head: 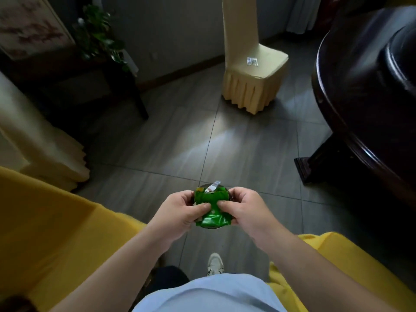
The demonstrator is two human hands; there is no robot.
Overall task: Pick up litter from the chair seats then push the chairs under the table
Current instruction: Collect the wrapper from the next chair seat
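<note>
A crumpled green wrapper [212, 208] with a silver torn strip at its top is held low in the middle of the view. My left hand [180, 212] pinches its left side and my right hand [244, 210] pinches its right side, thumbs on top. Farther ahead a cream-covered chair [252, 70] stands apart from the table, with a small white scrap of litter [252, 61] on its seat. The dark round table [364, 91] fills the right side.
Yellow-covered chairs sit at the lower left [45, 221] and lower right [337, 255]. Another cream chair cover [45, 143] is at the left. A dark side table [117, 86] with a plant [99, 37] stands at the back left. Grey tiled floor [180, 136] lies between.
</note>
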